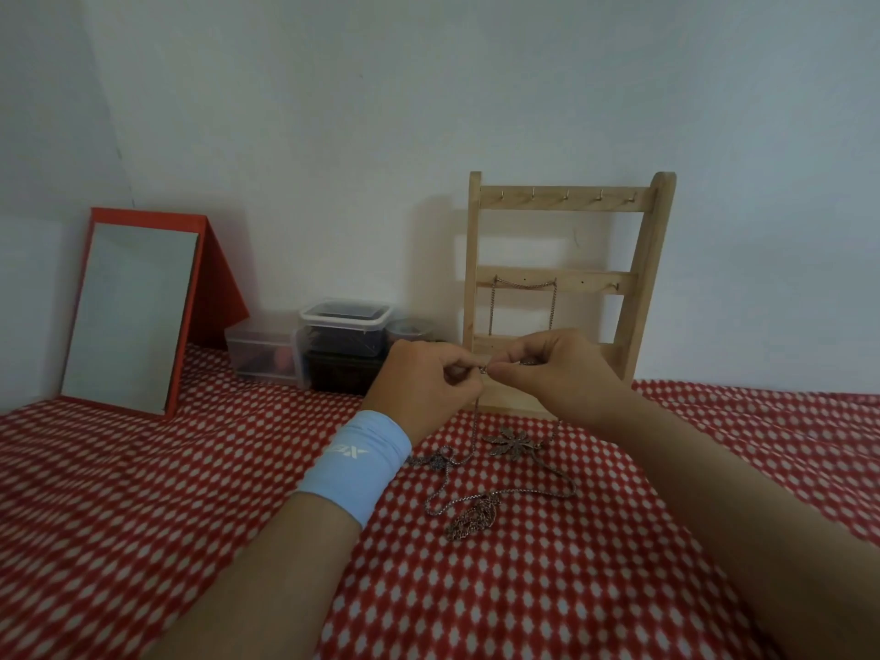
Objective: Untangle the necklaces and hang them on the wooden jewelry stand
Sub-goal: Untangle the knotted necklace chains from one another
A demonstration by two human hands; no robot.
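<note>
At mid-frame, before the wooden jewelry stand (566, 288), our left hand (419, 388) and right hand (562, 373) pinch what looks like a clasp of the necklace chain (477, 421), so we should ease it apart gently while the tangle (476, 509) lies slack below.

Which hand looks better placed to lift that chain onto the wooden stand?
Probably the right hand: it pinches the thin metal chain directly before the pale wooden jewelry stand; the left hand sits left of it.

Upright wooden jewelry stand (566, 202), one chain (524, 284) hung on its middle bar; tangled necklaces (476, 512) with a flower pendant (516, 445) lie before it, one strand (477, 416) lifted.
</note>
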